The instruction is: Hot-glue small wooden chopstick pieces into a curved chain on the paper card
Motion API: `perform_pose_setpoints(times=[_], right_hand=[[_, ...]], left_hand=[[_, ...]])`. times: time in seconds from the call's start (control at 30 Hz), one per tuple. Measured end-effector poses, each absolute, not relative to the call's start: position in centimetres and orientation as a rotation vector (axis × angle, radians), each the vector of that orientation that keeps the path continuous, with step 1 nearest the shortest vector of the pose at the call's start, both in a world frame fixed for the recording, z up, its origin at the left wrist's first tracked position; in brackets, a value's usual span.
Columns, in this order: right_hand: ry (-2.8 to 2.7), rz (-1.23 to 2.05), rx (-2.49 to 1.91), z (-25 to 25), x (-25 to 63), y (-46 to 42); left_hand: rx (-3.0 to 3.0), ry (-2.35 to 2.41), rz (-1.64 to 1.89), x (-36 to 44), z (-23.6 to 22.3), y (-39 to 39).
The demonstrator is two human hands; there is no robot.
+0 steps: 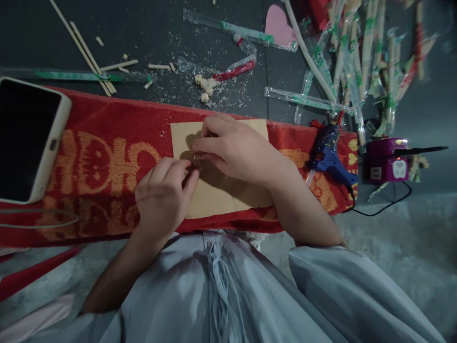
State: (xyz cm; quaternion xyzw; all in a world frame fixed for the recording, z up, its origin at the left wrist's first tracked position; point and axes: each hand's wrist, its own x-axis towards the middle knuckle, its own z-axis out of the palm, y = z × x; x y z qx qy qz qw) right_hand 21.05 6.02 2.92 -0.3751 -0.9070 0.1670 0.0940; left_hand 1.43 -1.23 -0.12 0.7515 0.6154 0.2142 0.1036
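Observation:
My left hand (162,190) and my right hand (237,150) meet over a tan card sheet (210,202) lying on a red towel (117,114) with orange patterning. Between their fingertips is a small pale brown piece (196,159), too small and shadowed to name. The right thumb and fingers are pinched at it from above. From the lower left, the left thumb and forefinger close in on the same piece. Right of the card, a blue hot glue gun (330,159) lies on the towel near my right forearm.
A phone (26,138) rests at the left. Thin wooden sticks (87,52), crumbs and a cluster of small pale cubes (205,88) lie behind the towel. Wrapped chopsticks (367,47), a pink heart (278,26) and a purple power socket cube (387,159) with a cord are at the right.

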Motion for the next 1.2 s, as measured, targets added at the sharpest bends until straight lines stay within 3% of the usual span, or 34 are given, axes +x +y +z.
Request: perform_pose_setpoints(times=[1.2], right_hand=[[-2.673,0.500,-1.069,3.4,22.5,4.8]], left_hand=[[2.126,1.840,0.719,1.6,-0.2,-1.1]])
